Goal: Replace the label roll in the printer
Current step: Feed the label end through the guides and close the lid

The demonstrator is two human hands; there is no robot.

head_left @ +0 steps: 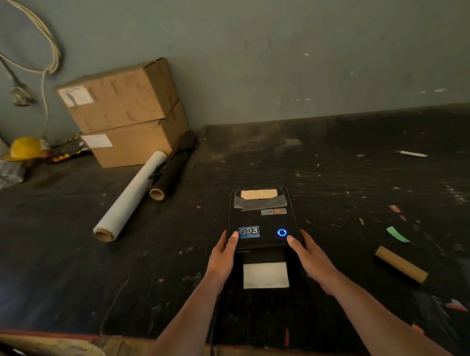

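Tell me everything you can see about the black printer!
The printer is a black, glossy, plastic-looking box with rounded corners, standing on the dark worktable. A blue ring light glows on top, near a blue sticker; tape holds a tan patch at the far end. A white label sticks out in front. The left hand and right hand hold its sides, thumbs on the lid.

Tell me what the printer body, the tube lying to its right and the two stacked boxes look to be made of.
Printer: likely plastic, glossy black; its lid reflects light.
Tube: probably cardboard, matte brown, a bare core.
Boxes: corrugated cardboard, dull brown, with folded flaps and white labels.
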